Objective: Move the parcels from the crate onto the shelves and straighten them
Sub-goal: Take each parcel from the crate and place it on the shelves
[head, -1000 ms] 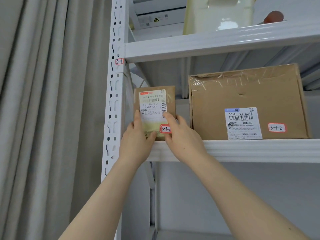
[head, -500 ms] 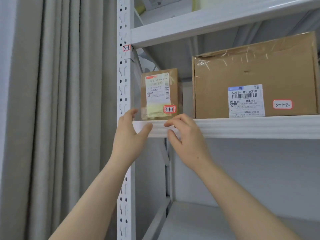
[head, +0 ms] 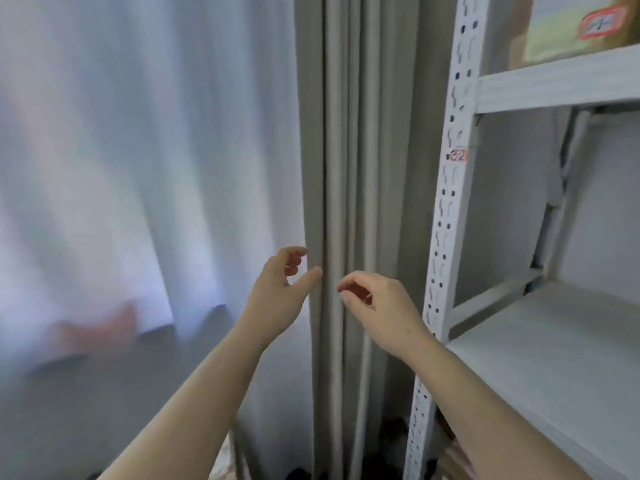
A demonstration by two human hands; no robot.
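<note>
The small brown parcel (head: 568, 29) with a white label and a red-edged sticker stands on the upper shelf (head: 554, 86) at the top right, cut off by the frame edge. My left hand (head: 282, 292) and my right hand (head: 377, 306) hang in the air in front of the grey curtain, both with loosely curled fingers and nothing in them. They are left of and well below the parcel. The crate is not clearly in view.
The white slotted shelf upright (head: 446, 216) carries a small red-edged tag (head: 459, 155). A lower shelf board (head: 554, 358) spreads out at the right. A grey curtain (head: 346, 168) and a pale sheer curtain (head: 121, 168) fill the left. Dark shapes lie near the floor at the bottom.
My view has swung down and to the left. Both hands have left the upper shelf's front edge and dropped away from the small parcel. The big box is out of view.
</note>
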